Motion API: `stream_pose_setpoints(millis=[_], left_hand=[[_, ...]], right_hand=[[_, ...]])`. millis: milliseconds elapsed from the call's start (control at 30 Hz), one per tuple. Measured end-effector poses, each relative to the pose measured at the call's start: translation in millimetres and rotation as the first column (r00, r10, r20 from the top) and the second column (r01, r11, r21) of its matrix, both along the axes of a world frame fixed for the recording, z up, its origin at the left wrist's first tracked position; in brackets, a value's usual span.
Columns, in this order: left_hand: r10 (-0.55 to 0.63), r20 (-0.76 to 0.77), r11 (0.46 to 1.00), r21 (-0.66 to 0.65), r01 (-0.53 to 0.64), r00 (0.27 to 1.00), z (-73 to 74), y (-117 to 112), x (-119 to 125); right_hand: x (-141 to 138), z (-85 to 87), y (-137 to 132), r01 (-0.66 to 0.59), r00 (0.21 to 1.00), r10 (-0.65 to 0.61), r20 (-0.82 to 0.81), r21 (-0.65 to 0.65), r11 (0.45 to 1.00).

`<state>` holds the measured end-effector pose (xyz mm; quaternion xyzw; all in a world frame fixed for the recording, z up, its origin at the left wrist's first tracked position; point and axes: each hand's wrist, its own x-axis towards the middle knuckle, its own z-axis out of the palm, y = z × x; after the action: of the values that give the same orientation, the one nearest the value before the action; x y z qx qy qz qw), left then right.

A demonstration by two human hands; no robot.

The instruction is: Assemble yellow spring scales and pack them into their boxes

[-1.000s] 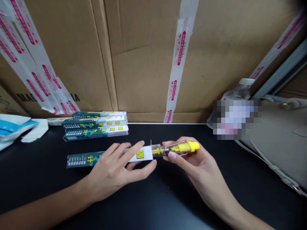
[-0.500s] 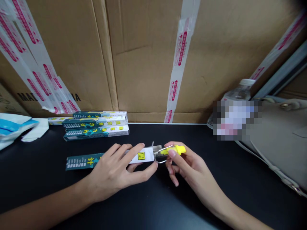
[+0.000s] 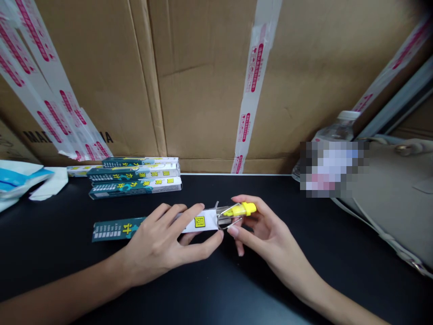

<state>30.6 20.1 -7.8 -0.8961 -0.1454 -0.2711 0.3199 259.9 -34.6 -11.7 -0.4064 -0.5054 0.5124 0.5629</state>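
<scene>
Our left hand (image 3: 158, 246) closes around a long teal-and-white box (image 3: 118, 229). Just beside it, our right hand (image 3: 267, 230) pinches a clear, yellow-capped tube (image 3: 233, 211), partly out, its far end inside the box's mouth. More boxes (image 3: 135, 188) lie beyond our grip.

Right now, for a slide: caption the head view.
Left hand holds a teal box, right hand a yellow-capped clear tube.

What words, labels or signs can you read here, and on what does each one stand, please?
"计" on the teal box in the left hand
"圆" in the yellow square on that box
"力计" on the stacked boxes
"MA", then "A" on the cardboard carton
Unreadable: the packing tape and the bottle label
</scene>
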Motion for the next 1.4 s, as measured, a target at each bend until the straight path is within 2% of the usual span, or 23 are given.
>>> stream_pose_setpoints(millis=[300,500,733,900,1167,1400], left_hand=[[-0.008,0.003,1.0,0.005,0.008,1.0,-0.7,-0.7,-0.2],[-0.009,-0.007,1.0,0.016,0.009,1.0,0.7,-1.0,0.7],[-0.009,0.005,1.0,0.003,0.009,1.0,1.0,-0.6,1.0],[-0.004,0.002,1.0,-0.001,0.004,1.0,1.7,-1.9,0.3],[-0.038,0.01,0.999,0.012,0.038,0.999,-1.0,0.3,-0.2],[-0.065,-0.004,0.998,-0.024,0.065,0.998,-2.2,1.3,-2.7]], right_hand=[[5.8,-8.5,5.7,0.109,0.986,-0.107,0.131,-0.006,0.994],[3.5,-11.3,-1.1,0.16,0.96,-0.154,0.234,-0.007,0.987],[1.3,-8.6,-4.9,0.026,0.99,-0.029,0.14,0.026,0.999],[2.8,-8.0,-4.7,-0.031,0.99,0.022,0.142,0.059,0.998],[6.6,-10.6,-5.5,0.036,0.941,-0.071,0.331,0.112,0.993],[4.4,-7.7,-4.7,0.115,0.944,-0.146,0.297,0.119,0.986]])
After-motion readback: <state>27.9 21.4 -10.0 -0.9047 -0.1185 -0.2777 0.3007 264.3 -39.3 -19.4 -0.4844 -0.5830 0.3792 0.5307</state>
